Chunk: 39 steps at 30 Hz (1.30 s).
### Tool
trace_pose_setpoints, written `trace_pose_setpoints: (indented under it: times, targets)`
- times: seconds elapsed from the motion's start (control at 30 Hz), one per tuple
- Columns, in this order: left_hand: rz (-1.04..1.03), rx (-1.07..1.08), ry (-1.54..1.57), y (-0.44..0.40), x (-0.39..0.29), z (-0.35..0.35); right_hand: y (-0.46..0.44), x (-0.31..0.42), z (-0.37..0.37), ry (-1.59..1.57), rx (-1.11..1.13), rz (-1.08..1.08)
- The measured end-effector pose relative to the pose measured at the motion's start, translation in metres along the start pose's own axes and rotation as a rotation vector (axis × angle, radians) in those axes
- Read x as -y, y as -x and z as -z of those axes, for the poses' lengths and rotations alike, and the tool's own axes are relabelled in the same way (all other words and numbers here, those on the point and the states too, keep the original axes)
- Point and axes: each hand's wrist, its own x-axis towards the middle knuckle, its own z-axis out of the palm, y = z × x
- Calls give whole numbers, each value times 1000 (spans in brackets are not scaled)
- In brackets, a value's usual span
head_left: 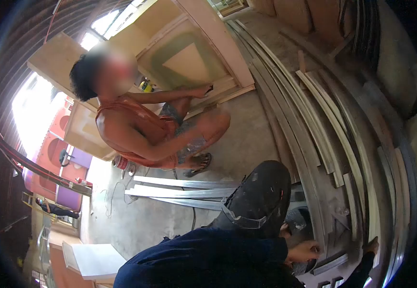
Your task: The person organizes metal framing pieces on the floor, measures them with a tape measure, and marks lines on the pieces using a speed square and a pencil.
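Observation:
My right hand (305, 251), at the end of a dark blue sleeve (203, 254), is low in the head view beside my raised dark knee (263, 192). Its fingers are curled together, and whatever lies in them is too small to make out. A short metal channel piece (330, 264) lies just past it on the floor. My left hand (371, 246) reaches in from the bottom right in a black sleeve. Its fingers close around the near end of a long pale strip (372, 211). Shadow hides part of both hands.
Long strips (294, 101) curve along the floor on the right. Shiny metal channels (184, 193) lie beyond my knee. Another person in an orange top (136, 132) squats by a wooden cabinet (184, 57), one hand at its base. A cable (194, 218) crosses the floor.

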Motion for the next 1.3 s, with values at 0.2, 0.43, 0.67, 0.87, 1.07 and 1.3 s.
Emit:
trace_pose_setpoints:
  times: [0.2, 0.43, 0.67, 0.87, 1.07, 1.3]
  targets:
    - [-156, -68, -22, -14, -30, -60, -16, -47, -13, -283, 108, 61]
    - [198, -1, 398, -71, -38, -91, 135, 20, 67, -256, -329, 339]
    - [10, 450, 900, -72, -16, -68, 227, 61, 104, -317, -124, 339]
    - [-68, 413, 798, -51, -18, -67, 268, 93, 127, -272, -78, 401]
    - [-12, 300, 842, -48, -17, -69, 303, 85, 153, -219, -179, 395]
    - [-32, 303, 811, -24, -40, -63, 341, 70, 181, -37, -159, 283]
